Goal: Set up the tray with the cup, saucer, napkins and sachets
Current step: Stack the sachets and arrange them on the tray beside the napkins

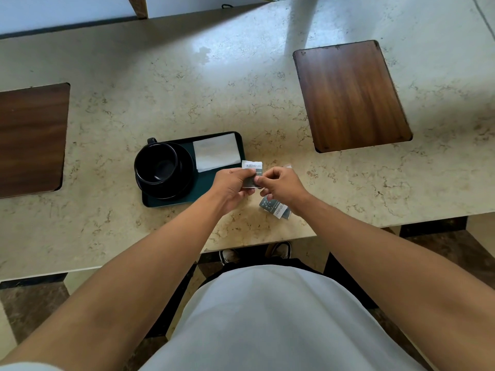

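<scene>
Both hands, left (pixel 232 187) and right (pixel 281 184), pinch one sachet (pixel 251 170) just past the tray (pixel 209 187) edge, above bare counter (pixel 187 84).

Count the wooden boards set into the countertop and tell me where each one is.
2. One wooden board lies at the far right of the countertop, past the tray; the other board is at the left edge, partly cut off. More may lie outside the view.

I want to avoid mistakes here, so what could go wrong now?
Both hands, left hand and right hand, pinch one sachet beside the tray; it may tear or slip from the grip. The spare sachets lie near the counter edge, under the right wrist, and could be swept off.
</scene>
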The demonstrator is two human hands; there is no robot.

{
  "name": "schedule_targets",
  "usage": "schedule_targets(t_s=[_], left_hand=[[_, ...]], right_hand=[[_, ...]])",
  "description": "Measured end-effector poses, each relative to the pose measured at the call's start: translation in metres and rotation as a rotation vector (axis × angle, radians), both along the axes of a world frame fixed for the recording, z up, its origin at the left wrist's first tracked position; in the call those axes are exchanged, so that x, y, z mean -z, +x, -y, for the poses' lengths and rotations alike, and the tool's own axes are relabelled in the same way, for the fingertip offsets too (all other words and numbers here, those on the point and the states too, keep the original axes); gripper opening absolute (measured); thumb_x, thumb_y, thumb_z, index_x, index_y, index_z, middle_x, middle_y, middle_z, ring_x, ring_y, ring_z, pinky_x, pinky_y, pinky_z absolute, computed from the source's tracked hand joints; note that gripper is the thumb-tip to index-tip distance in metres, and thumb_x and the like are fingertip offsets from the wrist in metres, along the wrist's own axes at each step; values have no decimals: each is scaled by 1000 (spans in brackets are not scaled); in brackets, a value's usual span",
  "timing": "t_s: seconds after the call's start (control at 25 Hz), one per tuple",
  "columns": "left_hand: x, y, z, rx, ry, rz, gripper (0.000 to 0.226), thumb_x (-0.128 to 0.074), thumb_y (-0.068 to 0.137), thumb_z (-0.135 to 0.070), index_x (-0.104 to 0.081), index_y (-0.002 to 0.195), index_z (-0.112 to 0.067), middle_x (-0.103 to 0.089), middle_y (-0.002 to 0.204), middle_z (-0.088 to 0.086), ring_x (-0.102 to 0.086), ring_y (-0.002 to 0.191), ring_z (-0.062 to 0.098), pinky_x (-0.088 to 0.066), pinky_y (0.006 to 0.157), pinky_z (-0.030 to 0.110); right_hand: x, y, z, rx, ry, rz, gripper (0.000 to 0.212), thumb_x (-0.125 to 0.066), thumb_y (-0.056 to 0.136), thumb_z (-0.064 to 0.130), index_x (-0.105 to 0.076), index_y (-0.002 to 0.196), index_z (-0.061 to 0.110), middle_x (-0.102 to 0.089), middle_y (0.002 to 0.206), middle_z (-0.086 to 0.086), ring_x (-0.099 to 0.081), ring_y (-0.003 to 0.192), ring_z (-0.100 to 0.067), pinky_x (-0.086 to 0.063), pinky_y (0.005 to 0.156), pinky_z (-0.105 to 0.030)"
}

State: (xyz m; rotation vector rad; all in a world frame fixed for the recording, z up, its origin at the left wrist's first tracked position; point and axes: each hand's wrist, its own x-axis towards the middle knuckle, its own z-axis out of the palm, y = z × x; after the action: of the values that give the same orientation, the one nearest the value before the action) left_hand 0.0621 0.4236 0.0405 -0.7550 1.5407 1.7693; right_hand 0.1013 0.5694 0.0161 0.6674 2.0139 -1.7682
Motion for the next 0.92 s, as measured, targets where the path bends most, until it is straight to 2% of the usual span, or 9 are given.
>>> schedule_targets(t_s=[0.08,0.2,0.32,0.44,0.52,0.64,0.76,0.84,0.92], left_hand=[[-1,1,-2,36,-8,-11,4,-69,91,-2,-72,93,-1,-75,78,11,-70,72,23,-54,70,36],[-1,0,-3,44,7,-19,13,-64,94,0,-66,106,5,-72,99,21,-71,86,30,-61,82,42],[0,1,1,60,9,-24,18,-56,98,3,-59,116,7,-71,107,29,-74,94,37,-62,83,45],[1,3,5,63,3,-22,16,-52,99,6,-57,112,-1,-73,105,26,-75,94,36,-62,83,46],[2,3,9,56,4,-13,16,-50,99,7,-56,109,-3,-72,104,25,-75,92,36,-62,82,46],[3,3,15,63,-2,13,12,-49,100,3,-55,108,-3,-71,105,26,-75,92,38,-62,82,49],[2,3,20,55,1,45,11,-50,99,0,-53,108,-5,-71,106,26,-75,92,37,-60,84,53],[2,1,24,36,10,64,16,-49,98,1,-52,113,-5,-71,106,27,-75,92,37,-60,85,55],[3,0,29,19,21,77,22,-48,97,3,-50,118,-4,-71,106,27,-75,93,38,-59,86,55]], right_hand=[[2,2,-1,-15,12,-15,19,-76,90,19,-67,95,4,-71,82,-5,-67,61,-11,-52,55,-24],[4,3,-8,-103,73,-47,8,-74,91,20,-71,86,16,-72,81,0,-64,61,-9,-51,59,-25],[10,-3,-22,-89,320,-38,7,-70,94,22,-74,96,17,-74,93,-1,-65,75,-10,-56,74,-32],[19,-9,-42,-67,696,25,30,-71,92,26,-64,119,14,-65,117,-6,-60,96,-16,-54,87,-34],[23,-11,-47,-70,798,86,47,-72,90,40,-57,125,13,-57,124,-8,-56,101,-19,-51,86,-34],[30,-12,-38,-129,871,157,70,-74,84,53,-50,131,8,-52,128,-12,-57,113,-27,-54,91,-43],[34,-13,-29,-103,923,170,76,-78,82,51,-47,134,5,-50,130,-15,-55,118,-30,-53,95,-43],[34,-16,-28,-84,883,165,71,-80,82,44,-48,133,5,-51,129,-14,-54,118,-29,-51,97,-41],[34,-20,-30,-69,803,106,49,-78,87,33,-54,123,10,-58,123,-11,-56,110,-24,-50,93,-35]])
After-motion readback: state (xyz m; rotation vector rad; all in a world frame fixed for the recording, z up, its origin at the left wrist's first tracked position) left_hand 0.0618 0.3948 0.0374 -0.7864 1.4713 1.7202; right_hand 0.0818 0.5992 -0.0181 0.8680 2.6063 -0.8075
